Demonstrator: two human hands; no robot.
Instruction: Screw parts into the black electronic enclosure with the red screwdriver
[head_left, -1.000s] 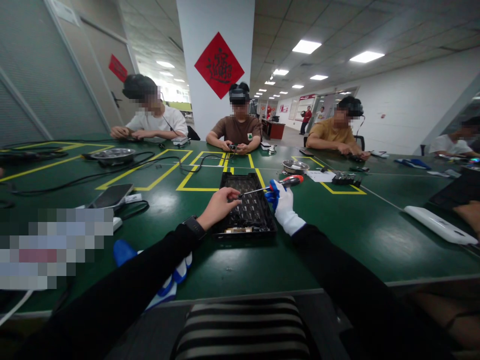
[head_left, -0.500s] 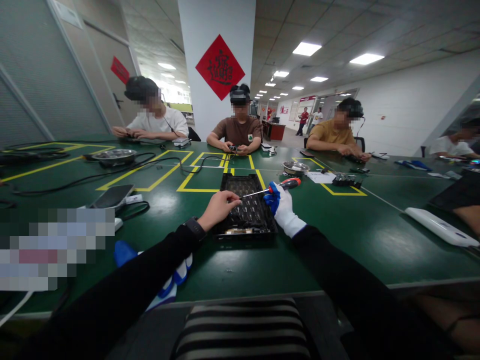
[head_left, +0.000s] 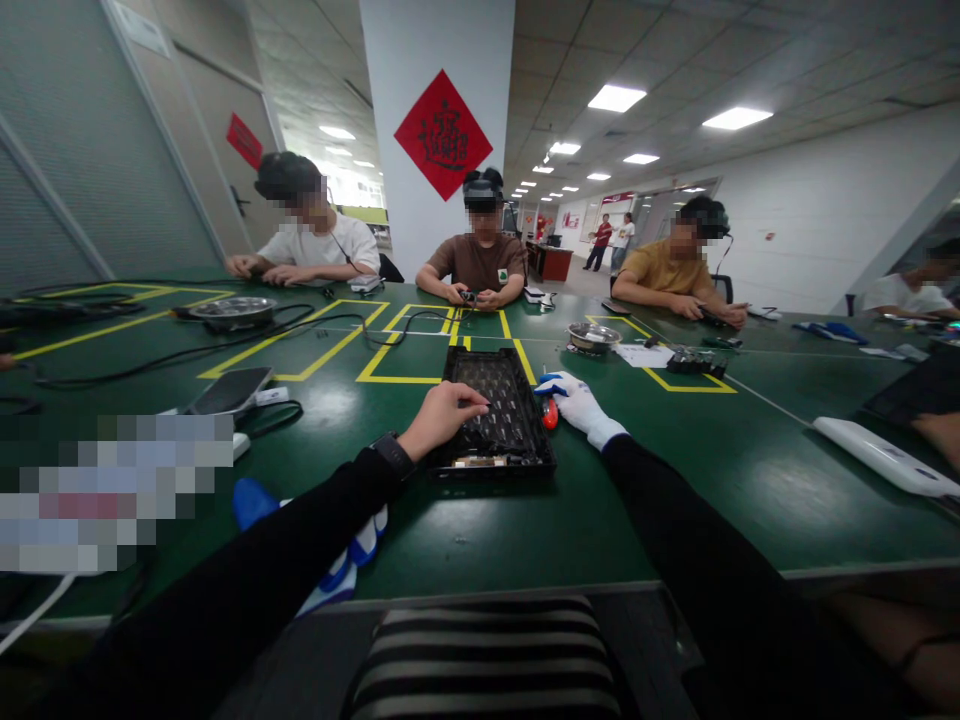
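Note:
A black tray-like case [head_left: 499,385] with rows of small metallic parts lies on the green table in front of me. My bare left hand [head_left: 442,415] is over its left side, thumb and fingertips pinched together; what they hold is too small to name. My right hand [head_left: 577,405], in a white glove with blue fingertips, is just right of the case. Its fingers are around the screwdriver, whose red handle end [head_left: 550,414] shows below them near the case's right edge.
A blue and white glove [head_left: 255,503] lies at the left front. Beyond are a phone [head_left: 232,390], cables, metal bowls [head_left: 592,336] and black parts [head_left: 694,362]. A white device [head_left: 877,455] lies at the right. Several people sit across the table.
My right hand has turned and lowered to the right of the case, taking the screwdriver away from my left fingertips. My left hand has shifted slightly right.

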